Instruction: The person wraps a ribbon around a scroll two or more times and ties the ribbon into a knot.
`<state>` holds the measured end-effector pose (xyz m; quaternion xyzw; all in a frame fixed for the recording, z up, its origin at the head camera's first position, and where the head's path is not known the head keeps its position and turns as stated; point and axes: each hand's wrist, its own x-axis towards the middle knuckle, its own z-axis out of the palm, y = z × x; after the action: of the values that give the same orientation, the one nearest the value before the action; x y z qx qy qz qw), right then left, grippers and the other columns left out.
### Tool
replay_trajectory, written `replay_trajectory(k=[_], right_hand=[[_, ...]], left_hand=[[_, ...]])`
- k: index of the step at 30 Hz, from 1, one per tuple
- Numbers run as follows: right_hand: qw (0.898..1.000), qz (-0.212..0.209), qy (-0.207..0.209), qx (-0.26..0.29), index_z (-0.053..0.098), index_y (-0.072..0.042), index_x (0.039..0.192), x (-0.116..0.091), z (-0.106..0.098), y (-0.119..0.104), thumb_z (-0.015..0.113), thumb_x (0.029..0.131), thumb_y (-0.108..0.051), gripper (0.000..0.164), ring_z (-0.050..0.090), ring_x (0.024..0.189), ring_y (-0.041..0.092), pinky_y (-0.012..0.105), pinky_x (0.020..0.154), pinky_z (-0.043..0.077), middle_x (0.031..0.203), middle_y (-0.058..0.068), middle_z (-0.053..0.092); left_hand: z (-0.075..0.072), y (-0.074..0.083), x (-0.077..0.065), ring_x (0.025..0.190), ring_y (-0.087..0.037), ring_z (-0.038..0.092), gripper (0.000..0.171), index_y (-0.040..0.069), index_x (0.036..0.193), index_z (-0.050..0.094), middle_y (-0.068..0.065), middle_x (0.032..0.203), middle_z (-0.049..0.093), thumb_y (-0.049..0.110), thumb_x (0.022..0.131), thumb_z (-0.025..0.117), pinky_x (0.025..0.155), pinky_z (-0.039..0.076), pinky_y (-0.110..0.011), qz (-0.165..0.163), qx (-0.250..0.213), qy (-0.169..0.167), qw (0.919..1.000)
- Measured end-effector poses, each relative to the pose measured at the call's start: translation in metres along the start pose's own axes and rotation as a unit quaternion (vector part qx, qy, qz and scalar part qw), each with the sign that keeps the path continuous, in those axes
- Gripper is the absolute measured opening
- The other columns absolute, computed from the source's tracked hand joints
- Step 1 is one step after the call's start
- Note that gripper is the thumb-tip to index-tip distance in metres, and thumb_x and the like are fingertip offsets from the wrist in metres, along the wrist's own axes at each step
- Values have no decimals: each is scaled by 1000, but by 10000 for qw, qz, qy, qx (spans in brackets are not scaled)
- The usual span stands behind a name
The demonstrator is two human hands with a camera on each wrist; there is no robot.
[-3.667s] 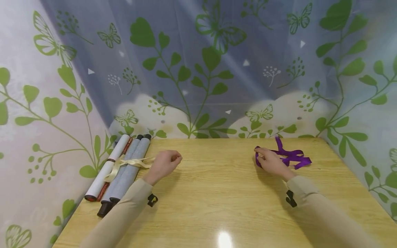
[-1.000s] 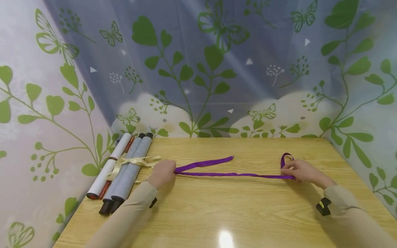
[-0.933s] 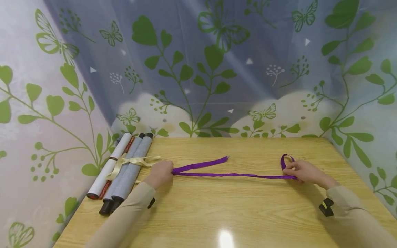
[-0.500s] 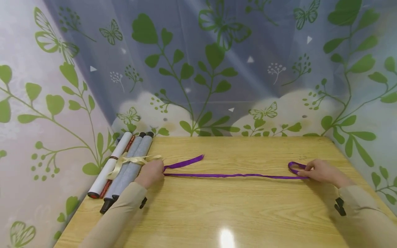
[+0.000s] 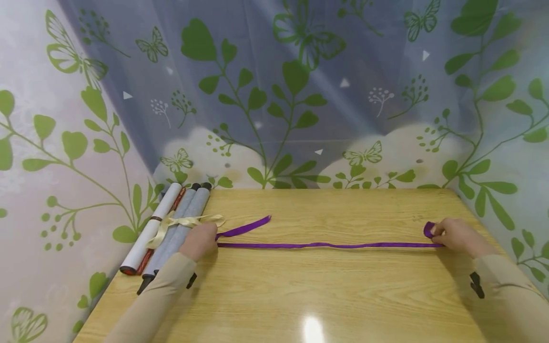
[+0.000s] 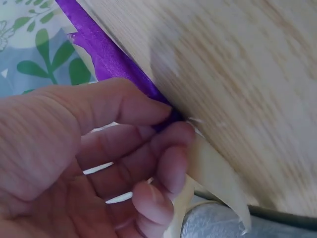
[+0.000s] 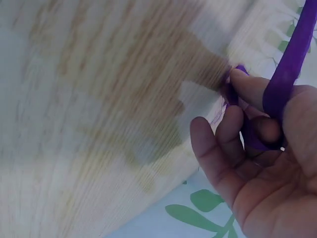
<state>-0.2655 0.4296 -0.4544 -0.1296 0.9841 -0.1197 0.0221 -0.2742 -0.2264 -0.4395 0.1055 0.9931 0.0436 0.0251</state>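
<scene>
A long purple ribbon (image 5: 330, 246) runs nearly straight across the table between both hands. My left hand (image 5: 200, 242) pinches it between thumb and fingertips beside the rolled scrolls, and a loose tail lies off to the right. In the left wrist view the ribbon (image 6: 116, 62) passes under the thumb, near a cream ribbon end (image 6: 218, 173). At the table's right side my right hand (image 5: 458, 237) grips the other end, where a short loop stands up. In the right wrist view the ribbon (image 7: 287, 74) winds around the fingers and emerges at the fingertips.
Several rolled scrolls, white (image 5: 156, 224) and grey (image 5: 188, 214), lie at the table's left side, with a cream ribbon (image 5: 184, 222) tied around them. A patterned curtain (image 5: 274, 95) stands behind the wooden table (image 5: 326, 295).
Earlier the purple ribbon lay bunched at the right under my right hand. Since then both hands have drawn it out and moved apart; the left tail and right loop have shortened.
</scene>
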Motion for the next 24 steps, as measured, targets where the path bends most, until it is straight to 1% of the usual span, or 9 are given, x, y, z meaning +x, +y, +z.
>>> replay_trajectory(k=[1, 3, 7, 8, 11, 15, 18, 21, 24], right_hand=[[10000, -17, 44, -25, 72, -3, 74, -1, -1, 0, 73, 79, -10, 9, 52, 66, 19, 31, 59, 40, 78, 14, 70], [10000, -27, 73, -44, 67, -3, 69, -1, -1, 1, 74, 80, -11, 15, 49, 63, 17, 30, 58, 37, 73, 10, 66], [9997, -128, 117, 176, 70, 4, 83, 0, -4, -2, 71, 84, -9, 13, 45, 58, 13, 27, 53, 36, 66, 4, 61], [9994, -186, 178, 233, 70, 3, 85, 2, -5, -3, 69, 85, -7, 10, 43, 57, 12, 27, 53, 35, 65, -1, 58], [9961, -391, 654, 449, 74, 2, 95, 7, -8, -9, 64, 86, 1, 13, 49, 62, 12, 27, 55, 39, 72, 5, 65], [9858, -742, 1420, 494, 74, 2, 98, 11, -10, -15, 66, 83, 7, 18, 60, 74, 22, 33, 61, 49, 86, 13, 70], [9839, -919, 1455, 490, 68, 6, 113, 10, -8, -16, 70, 83, 4, 30, 65, 87, 38, 46, 69, 56, 99, 23, 69], [9871, -791, 1228, 652, 53, 10, 130, 7, -4, -17, 71, 85, -1, 49, 57, 106, 52, 60, 80, 51, 122, 34, 58], [9894, -256, 1063, 950, 40, 14, 137, 5, -4, -17, 66, 92, -9, 57, 48, 111, 60, 66, 84, 45, 131, 43, 45]], left_hand=[[-1, -1, -1, 66, -25, 57, 7, 3, 74, 58, -10, 72, 60, -1, 75, 63, 61, 50, -45, -45, 14, -13, 10000], [-2, -2, -2, 66, -25, 58, 8, 3, 74, 57, -11, 73, 61, -1, 78, 63, 61, 51, -46, -102, 43, -36, 9999], [-4, -1, -1, 61, -21, 51, 20, 9, 66, 49, -6, 65, 53, -1, 80, 60, 54, 45, -40, -307, -48, -260, 9992], [-5, -1, -1, 59, -20, 48, 23, 10, 64, 47, -4, 63, 51, -1, 80, 59, 52, 42, -38, -311, -88, -304, 9990], [-5, 2, 2, 58, -18, 42, 27, 12, 60, 45, -2, 60, 45, -1, 80, 56, 50, 37, -35, -365, -215, -410, 9983], [-6, 8, 7, 61, -19, 50, 20, 11, 63, 52, -4, 66, 55, 2, 81, 57, 50, 44, -39, -423, -162, -283, 9986], [-5, 11, 10, 67, -22, 57, 16, 10, 67, 58, -9, 75, 62, 4, 81, 58, 52, 48, -44, -446, -86, -86, 9989], [-3, 12, 12, 70, -23, 56, 16, 10, 66, 59, -11, 78, 60, 4, 81, 58, 54, 49, -43, -246, -41, 133, 9996], [0, 11, 13, 73, -23, 53, 20, 11, 61, 59, -9, 77, 56, 3, 79, 60, 60, 47, -39, 260, -6, 353, 9990]])
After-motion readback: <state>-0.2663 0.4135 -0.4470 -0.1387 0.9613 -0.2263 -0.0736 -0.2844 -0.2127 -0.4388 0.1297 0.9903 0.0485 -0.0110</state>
